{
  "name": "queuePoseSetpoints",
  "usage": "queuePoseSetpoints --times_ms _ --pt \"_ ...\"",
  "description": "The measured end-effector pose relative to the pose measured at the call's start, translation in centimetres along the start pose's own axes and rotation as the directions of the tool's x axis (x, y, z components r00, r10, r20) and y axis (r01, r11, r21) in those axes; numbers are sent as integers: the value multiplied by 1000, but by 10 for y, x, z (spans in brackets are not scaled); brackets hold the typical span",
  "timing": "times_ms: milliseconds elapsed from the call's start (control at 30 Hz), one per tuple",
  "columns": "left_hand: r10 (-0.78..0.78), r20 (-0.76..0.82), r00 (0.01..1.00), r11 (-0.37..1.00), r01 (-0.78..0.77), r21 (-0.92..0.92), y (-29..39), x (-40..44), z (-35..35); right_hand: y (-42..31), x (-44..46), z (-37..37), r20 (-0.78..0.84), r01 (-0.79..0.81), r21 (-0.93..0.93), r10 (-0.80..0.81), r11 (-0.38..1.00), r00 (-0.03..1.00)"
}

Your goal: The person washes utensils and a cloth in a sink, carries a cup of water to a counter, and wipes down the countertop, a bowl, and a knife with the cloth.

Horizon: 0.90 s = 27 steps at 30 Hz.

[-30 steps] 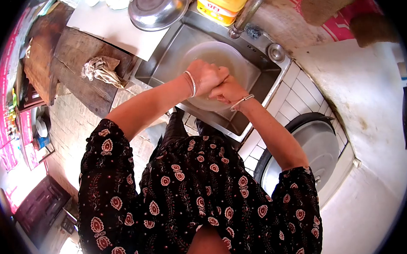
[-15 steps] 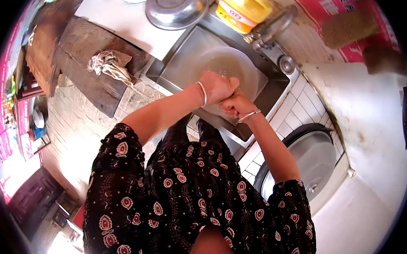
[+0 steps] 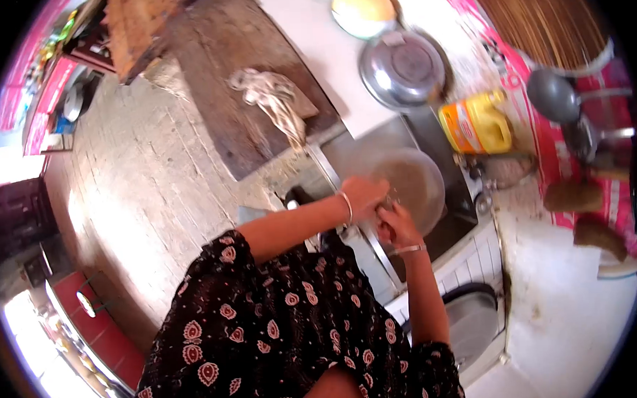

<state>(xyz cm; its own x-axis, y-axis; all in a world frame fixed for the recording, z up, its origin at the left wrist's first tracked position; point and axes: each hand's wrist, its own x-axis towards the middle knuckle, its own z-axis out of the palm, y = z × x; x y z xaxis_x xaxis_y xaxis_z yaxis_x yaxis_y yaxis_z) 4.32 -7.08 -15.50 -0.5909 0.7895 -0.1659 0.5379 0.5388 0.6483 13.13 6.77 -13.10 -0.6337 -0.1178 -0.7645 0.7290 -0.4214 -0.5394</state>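
My left hand (image 3: 366,195) and my right hand (image 3: 401,225) are close together near the centre of the frame, with the fingers bent inward. They are blurred, so I cannot tell if they are fully closed or if they pinch something between them. On each wrist I wear a thin bangle (image 3: 347,207). Both hands are above the near side of the pale basin (image 3: 435,177), which is right of centre and contains cloudy water. The basin is inside the metal sink (image 3: 352,147). Just beyond the sink, to the upper right, there stands a yellow jug (image 3: 476,123), and next to it, in the upper middle, is a shiny metal bowl (image 3: 402,68), turned upside down. A crumpled cloth (image 3: 273,99) lies on the dark wooden table (image 3: 212,59), left of the bowl. At the lower right, a round lid (image 3: 470,327) is partly behind my right arm.
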Motion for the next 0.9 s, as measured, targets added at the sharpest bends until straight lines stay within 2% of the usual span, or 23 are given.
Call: queuePoseSetpoints --times_ms 67,133,233,333,367,467,500,600,633,733,767,867,900 --pt "-80 7 997 992 80 -100 -4 -19 -13 -6 -6 26 -26 11 45 -10 999 1000" --pt "-97 -9 995 980 94 -175 -14 -31 -4 -4 -2 37 -9 16 14 -16 1000 1000" --pt "-99 -67 993 890 59 -452 -25 -56 -9 11 11 41 19 33 -30 -33 999 999" --pt "-140 -222 965 834 -6 -552 -38 -82 -14 14 22 48 72 18 -103 -11 995 997" --pt "-231 -261 938 838 55 -543 -38 -91 -17 13 26 55 91 6 -124 5 992 996" --pt "-347 -373 860 800 64 -597 -44 -121 -22 8 33 81 228 -10 -142 43 990 973" --pt "-473 -237 849 684 185 -706 -31 -135 -44 11 39 83 235 22 -195 25 981 972" --pt "-692 -57 720 363 279 -889 -28 -163 -49 24 58 104 359 223 -356 -87 907 929" --pt "-711 -48 702 344 288 -894 -21 -173 -59 27 61 111 403 283 -408 -107 868 909" --pt "-771 -213 600 394 188 -899 -33 -191 -32 43 71 133 442 362 -352 -188 863 877" --pt "-763 -302 571 482 192 -855 -37 -198 -29 47 73 140 451 394 -376 -206 839 868" --pt "-585 -594 552 777 172 -606 -68 -228 -19 66 93 156 445 402 -313 -241 860 863" --pt "-693 -502 517 650 147 -746 -68 -242 -36 67 91 173 450 375 -344 -199 861 871"
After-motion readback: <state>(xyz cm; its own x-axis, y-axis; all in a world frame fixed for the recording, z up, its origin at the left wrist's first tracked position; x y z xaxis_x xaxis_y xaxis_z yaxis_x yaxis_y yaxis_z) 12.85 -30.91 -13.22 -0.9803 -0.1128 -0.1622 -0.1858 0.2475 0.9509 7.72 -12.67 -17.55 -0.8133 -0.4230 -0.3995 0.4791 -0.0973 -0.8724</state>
